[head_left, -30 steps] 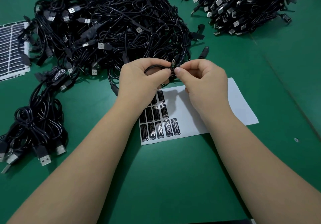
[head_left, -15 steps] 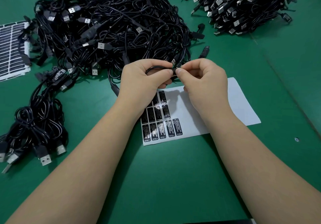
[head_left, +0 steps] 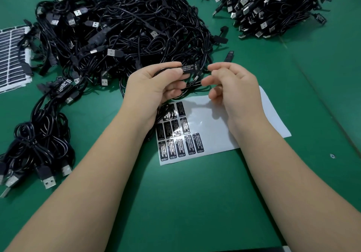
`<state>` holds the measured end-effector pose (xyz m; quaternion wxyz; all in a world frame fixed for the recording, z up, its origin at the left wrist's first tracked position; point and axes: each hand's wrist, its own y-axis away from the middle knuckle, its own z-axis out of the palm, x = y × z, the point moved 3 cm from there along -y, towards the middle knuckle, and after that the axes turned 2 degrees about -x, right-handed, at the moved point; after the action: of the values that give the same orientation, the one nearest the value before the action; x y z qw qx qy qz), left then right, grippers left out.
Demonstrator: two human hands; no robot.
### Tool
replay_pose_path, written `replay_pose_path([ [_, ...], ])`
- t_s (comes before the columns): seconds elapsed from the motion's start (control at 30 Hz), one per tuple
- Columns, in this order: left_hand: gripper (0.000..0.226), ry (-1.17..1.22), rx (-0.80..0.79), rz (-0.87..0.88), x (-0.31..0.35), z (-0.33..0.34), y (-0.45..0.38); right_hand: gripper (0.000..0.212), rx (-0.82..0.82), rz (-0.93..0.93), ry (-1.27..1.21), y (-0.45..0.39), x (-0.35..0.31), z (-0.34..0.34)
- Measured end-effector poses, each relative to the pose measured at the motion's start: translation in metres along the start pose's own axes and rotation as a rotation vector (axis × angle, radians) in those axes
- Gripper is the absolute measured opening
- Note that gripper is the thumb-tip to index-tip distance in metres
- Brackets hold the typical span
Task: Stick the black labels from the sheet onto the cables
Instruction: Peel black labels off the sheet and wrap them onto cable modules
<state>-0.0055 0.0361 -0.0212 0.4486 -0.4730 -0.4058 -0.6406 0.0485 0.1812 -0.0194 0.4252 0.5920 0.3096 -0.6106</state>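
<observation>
Reaching over the green felt-topped table [head_left: 195, 203], my forearms frame the white backing sheet [head_left: 214, 122], where rows of small black rectangular labels [head_left: 181, 146] fill its left part. Just above it, my left hand [head_left: 154, 87] grips a thin black cable with an inline controller block [head_left: 189, 69], thumb and forefinger pinching it; a black label with white lettering faces up on that block. My right hand [head_left: 232, 87] hovers just beside it, fingers loosely curled, holding nothing. Beyond lies a big tangled heap of black USB cables [head_left: 125, 30], a second pile [head_left: 273, 5] far right, a bundle [head_left: 39, 140] near left.
</observation>
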Motion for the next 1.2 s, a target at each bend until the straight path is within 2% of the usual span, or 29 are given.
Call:
replay_pose_path([
  [0.13,0.013,-0.01,-0.023,-0.005,-0.001,0.001,0.0,0.023,-0.024,-0.104,0.061,0.003,-0.002,0.001],
  [0.33,0.014,-0.087,-0.039,0.029,-0.001,0.002,0.002,0.016,0.01,-0.391,0.486,0.007,-0.002,0.004],
  [0.47,0.016,-0.194,0.013,0.087,-0.002,0.005,0.006,0.011,0.061,-0.481,0.613,0.01,-0.005,0.002],
  [0.57,0.012,-0.238,0.077,0.112,0.0,0.005,0.007,0.008,0.028,-0.546,0.663,0.014,-0.007,0.008],
  [0.63,0.011,-0.288,0.109,0.145,0.001,0.006,0.008,0.011,-0.035,-0.488,0.578,0.013,-0.006,0.01],
  [0.7,0.012,-0.345,0.123,0.179,0.002,0.007,0.01,0.016,-0.075,-0.318,0.334,0.009,-0.003,0.009],
  [0.77,0.014,-0.364,0.11,0.177,0.002,0.01,0.011,0.013,-0.08,-0.137,0.068,0.005,0.002,0.007],
  [0.83,0.015,-0.345,0.099,0.147,0.001,0.011,0.011,0.015,-0.049,-0.064,-0.025,0.002,0.005,0.005],
  [1.0,0.016,-0.33,0.065,0.117,0.001,0.012,0.01,0.028,0.035,-0.193,0.25,0.002,0.007,0.004],
  [1.2,0.017,-0.35,0.053,0.131,0.001,0.013,0.011,0.033,0.055,-0.36,0.461,0.009,0.001,0.007],
])
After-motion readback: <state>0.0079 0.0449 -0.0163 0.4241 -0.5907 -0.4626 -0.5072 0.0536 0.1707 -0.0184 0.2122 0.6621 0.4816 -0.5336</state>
